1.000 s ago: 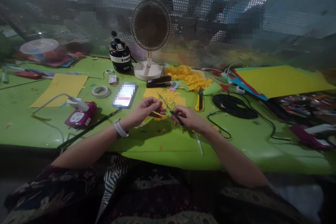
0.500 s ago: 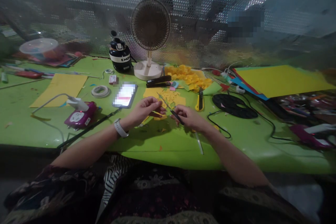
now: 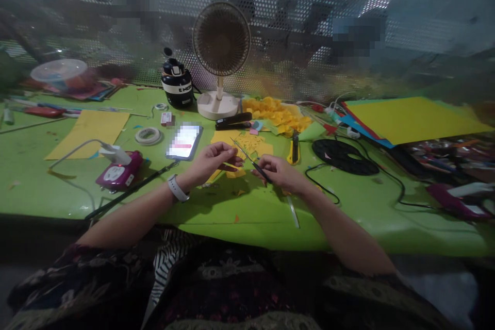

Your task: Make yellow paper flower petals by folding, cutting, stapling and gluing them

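My right hand (image 3: 279, 172) is wrapped round the dark handle of a thin pointed tool (image 3: 263, 171). Its slim metal tip points up and left, close to the fingertips of my left hand (image 3: 216, 161). The left thumb and forefinger are pinched together; whatever they hold is too small to make out. Just beyond both hands lies yellow paper (image 3: 225, 137) with many small yellow scraps (image 3: 253, 143) on it. A yellow and black cutter (image 3: 294, 149) rests to the right of them, and a phone (image 3: 184, 142) with a lit screen lies to the left.
Behind the hands stand a fan (image 3: 218, 104), a black bottle (image 3: 178, 94) and a black stapler (image 3: 233, 120). A tape roll (image 3: 148, 136) and purple power adapter (image 3: 119, 171) lie left. Farther right are a black disc (image 3: 344, 156), cables and coloured sheets (image 3: 417, 118).
The view has shifted very slightly. Both hands keep nearly the same pose, with the tool's tip still near the left fingertips.
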Demonstrator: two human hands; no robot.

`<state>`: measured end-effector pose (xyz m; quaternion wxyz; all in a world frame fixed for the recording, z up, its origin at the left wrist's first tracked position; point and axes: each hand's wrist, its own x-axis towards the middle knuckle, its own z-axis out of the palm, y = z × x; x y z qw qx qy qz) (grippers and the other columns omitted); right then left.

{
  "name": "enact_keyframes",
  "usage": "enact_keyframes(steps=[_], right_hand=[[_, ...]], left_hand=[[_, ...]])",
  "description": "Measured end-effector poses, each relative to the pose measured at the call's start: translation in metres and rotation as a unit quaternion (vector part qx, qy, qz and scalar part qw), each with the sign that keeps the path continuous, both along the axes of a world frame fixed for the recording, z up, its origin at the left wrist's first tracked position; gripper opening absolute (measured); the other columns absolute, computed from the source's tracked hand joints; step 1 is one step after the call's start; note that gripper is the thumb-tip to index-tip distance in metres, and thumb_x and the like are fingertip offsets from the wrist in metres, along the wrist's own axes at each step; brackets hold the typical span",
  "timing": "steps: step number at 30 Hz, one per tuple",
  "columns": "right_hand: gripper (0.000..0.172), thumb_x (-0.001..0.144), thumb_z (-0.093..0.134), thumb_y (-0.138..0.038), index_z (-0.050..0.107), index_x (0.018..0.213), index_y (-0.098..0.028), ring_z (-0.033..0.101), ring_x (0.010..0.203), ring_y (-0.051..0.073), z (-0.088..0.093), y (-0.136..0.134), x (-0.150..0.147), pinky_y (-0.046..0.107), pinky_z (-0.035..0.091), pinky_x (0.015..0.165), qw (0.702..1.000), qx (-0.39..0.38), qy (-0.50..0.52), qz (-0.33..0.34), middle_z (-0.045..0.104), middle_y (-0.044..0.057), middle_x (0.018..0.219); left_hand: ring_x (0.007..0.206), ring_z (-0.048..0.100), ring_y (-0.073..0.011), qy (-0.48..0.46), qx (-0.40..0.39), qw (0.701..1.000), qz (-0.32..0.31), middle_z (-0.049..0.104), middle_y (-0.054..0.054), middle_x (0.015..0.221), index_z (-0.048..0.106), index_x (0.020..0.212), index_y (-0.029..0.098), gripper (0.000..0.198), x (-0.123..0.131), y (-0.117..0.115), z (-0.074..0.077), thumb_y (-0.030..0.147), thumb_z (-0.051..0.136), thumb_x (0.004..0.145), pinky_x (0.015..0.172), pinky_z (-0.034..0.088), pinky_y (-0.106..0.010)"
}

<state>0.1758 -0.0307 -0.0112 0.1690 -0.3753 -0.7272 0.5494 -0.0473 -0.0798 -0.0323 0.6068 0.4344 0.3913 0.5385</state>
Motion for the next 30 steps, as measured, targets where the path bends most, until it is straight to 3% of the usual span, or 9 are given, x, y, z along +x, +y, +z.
enact_keyframes(steps=[9, 21, 30], right_hand=[[0.053, 0.065, 0.080, -0.063, 0.050, 0.073, -0.020, 0.051, 0.053, 0.011, -0.001, 0.002, 0.002, 0.025, 0.041, 0.052, 1.000, 0.012, -0.007, -0.002, 0.051, -0.006, 0.058], [0.051, 0.064, 0.080, -0.063, 0.053, 0.071, -0.020, 0.050, 0.052, 0.010, -0.002, 0.004, 0.003, 0.023, 0.039, 0.049, 0.999, 0.031, 0.005, -0.016, 0.052, -0.005, 0.056], [0.054, 0.060, 0.082, -0.064, 0.054, 0.072, -0.019, 0.055, 0.052, 0.011, 0.000, 0.016, 0.006, 0.023, 0.041, 0.051, 0.992, 0.051, 0.039, -0.110, 0.062, -0.002, 0.058]], left_hand=[[0.082, 0.075, -0.0203, 0.009, 0.009, 1.000, 0.003, 0.076, -0.008, 0.084, 0.062, 0.088, 0.013, 0.038, -0.003, 0.003, -0.004, 0.045, 0.080, 0.078, 0.073, 0.061, -0.032], [0.078, 0.074, -0.0174, 0.008, -0.001, 1.000, 0.024, 0.074, -0.007, 0.081, 0.062, 0.088, 0.013, 0.033, -0.005, 0.005, -0.003, 0.039, 0.080, 0.079, 0.069, 0.061, -0.028], [0.075, 0.073, -0.0156, -0.006, -0.016, 1.000, 0.018, 0.076, -0.009, 0.089, 0.062, 0.092, 0.014, 0.023, -0.009, 0.008, -0.006, 0.033, 0.074, 0.085, 0.061, 0.058, -0.023]])
